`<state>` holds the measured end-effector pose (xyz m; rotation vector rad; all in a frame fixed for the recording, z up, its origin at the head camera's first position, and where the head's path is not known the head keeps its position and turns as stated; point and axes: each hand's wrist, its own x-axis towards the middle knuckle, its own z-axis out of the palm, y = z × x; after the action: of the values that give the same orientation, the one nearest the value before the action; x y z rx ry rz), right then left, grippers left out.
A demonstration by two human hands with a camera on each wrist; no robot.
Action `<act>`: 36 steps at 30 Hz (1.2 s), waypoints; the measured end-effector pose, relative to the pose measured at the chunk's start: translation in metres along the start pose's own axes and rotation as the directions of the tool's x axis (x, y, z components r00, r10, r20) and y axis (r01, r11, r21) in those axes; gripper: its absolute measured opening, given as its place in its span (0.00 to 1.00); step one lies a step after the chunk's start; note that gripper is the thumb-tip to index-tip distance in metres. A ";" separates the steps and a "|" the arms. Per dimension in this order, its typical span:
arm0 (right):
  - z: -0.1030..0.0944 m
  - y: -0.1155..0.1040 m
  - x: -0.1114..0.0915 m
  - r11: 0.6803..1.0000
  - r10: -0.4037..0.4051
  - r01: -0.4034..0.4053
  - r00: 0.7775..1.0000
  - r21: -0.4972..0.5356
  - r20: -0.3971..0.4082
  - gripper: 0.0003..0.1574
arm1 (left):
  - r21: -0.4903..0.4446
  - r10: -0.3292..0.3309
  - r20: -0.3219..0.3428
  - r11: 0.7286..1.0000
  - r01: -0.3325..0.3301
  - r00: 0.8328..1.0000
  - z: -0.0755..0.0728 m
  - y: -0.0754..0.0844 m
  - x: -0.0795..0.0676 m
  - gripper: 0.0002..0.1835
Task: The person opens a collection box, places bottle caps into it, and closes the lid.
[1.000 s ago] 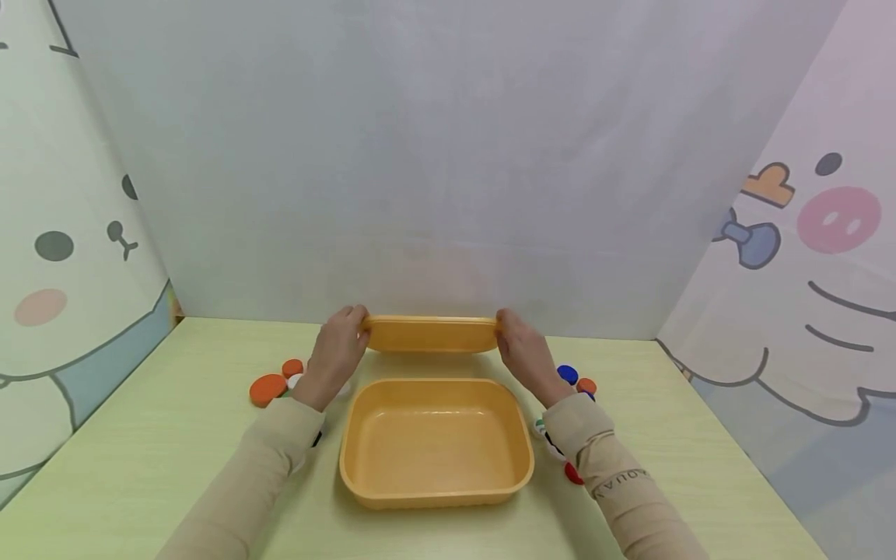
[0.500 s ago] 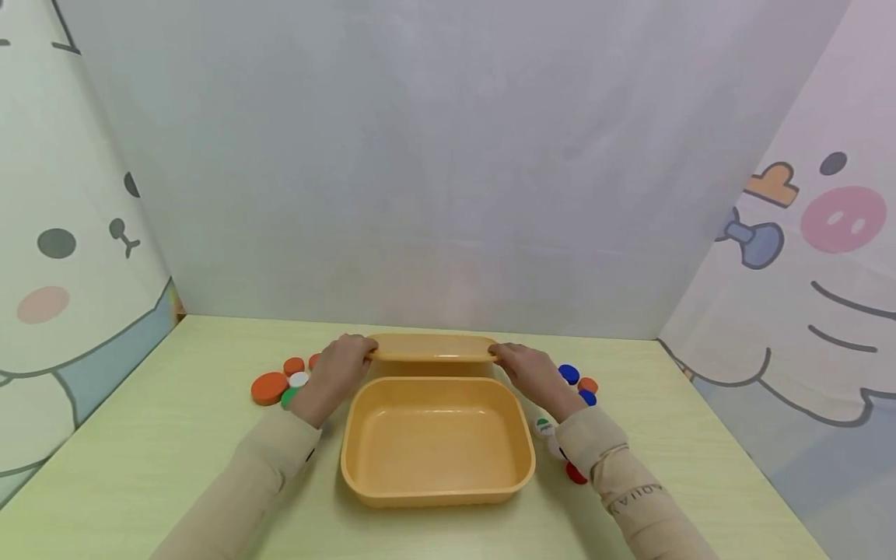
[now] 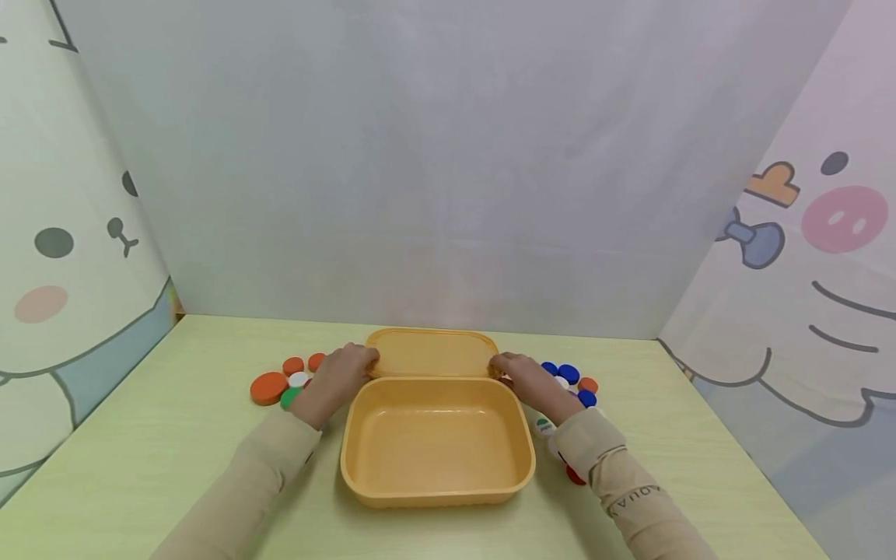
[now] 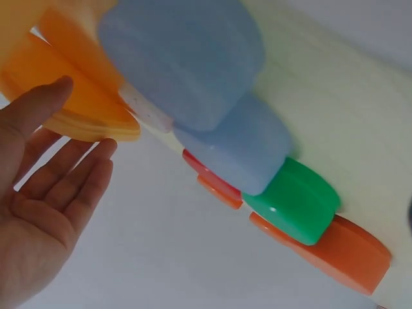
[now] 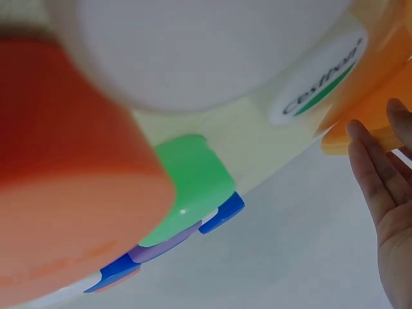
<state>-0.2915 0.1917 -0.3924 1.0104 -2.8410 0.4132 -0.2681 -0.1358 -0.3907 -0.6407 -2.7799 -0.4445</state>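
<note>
A yellow-orange rectangular box (image 3: pixel 437 447) stands with its top uncovered in front of me, nothing inside it. Just behind it, a matching lid (image 3: pixel 432 352) lies nearly flat, its near edge by the box's far rim. My left hand (image 3: pixel 341 379) pinches the lid's left near corner, the thumb (image 4: pixel 48 102) over it and the fingers at its edge. At the right near corner, my right hand (image 3: pixel 530 381) pinches the lid between thumb and fingers (image 5: pixel 373 170). Whether the lid fully touches the table is hard to tell.
Left of the box lie bottle caps, among them a large orange cap (image 3: pixel 269 388) and a green cap (image 3: pixel 291 398). Several more lie on the right, including a blue cap (image 3: pixel 568 374) and a red cap (image 3: pixel 576 474). A pale curtain (image 3: pixel 448 194) hangs behind the table.
Both hands have lowered the lid behind the box, tilting it from edge-on to nearly flat with its broad face showing. The box has stayed put.
</note>
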 end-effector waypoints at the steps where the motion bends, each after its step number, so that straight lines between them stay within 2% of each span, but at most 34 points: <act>1: 0.000 0.000 0.000 0.999 0.026 -0.026 0.999 0.019 0.023 0.09 | -0.005 -0.003 0.012 1.000 0.003 1.000 0.000 -0.001 0.000 0.10; 5: 0.001 -0.002 0.001 0.984 0.128 -0.142 0.983 0.104 0.128 0.08 | -0.004 -0.013 0.055 1.000 0.013 0.998 0.001 -0.004 -0.003 0.10; 8: 0.003 -0.002 0.000 0.970 0.166 -0.193 0.970 0.146 0.180 0.08 | 0.009 0.002 0.078 1.000 -0.003 0.997 0.002 -0.006 -0.004 0.10; 17: 0.006 0.000 0.001 0.970 0.164 -0.197 0.962 0.143 0.220 0.07 | 0.032 0.018 0.139 0.999 -0.023 0.990 0.005 -0.007 -0.007 0.13; 24: 0.003 -0.004 0.002 0.980 0.161 -0.185 0.954 0.075 0.253 0.08 | 0.063 0.020 0.174 0.998 -0.031 0.985 0.002 -0.006 -0.011 0.12; 28: -0.005 -0.007 -0.002 0.987 0.159 -0.161 0.965 -0.006 0.210 0.12 | 0.064 0.037 0.143 0.997 -0.046 0.989 -0.003 -0.004 -0.014 0.06; 31: -0.010 -0.005 -0.007 0.990 0.104 -0.091 0.987 -0.104 0.125 0.14 | 0.067 0.025 0.099 0.997 -0.032 0.995 -0.010 -0.001 -0.015 0.02; 36: -0.017 -0.002 -0.015 0.973 0.045 -0.045 0.999 -0.227 -0.003 0.16 | 0.070 -0.020 0.011 0.997 0.019 1.000 -0.020 0.005 -0.017 0.06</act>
<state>-0.2784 0.2044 -0.3784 0.9043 -2.8346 0.0864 -0.2482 -0.1451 -0.3763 -0.6031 -2.8007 -0.3472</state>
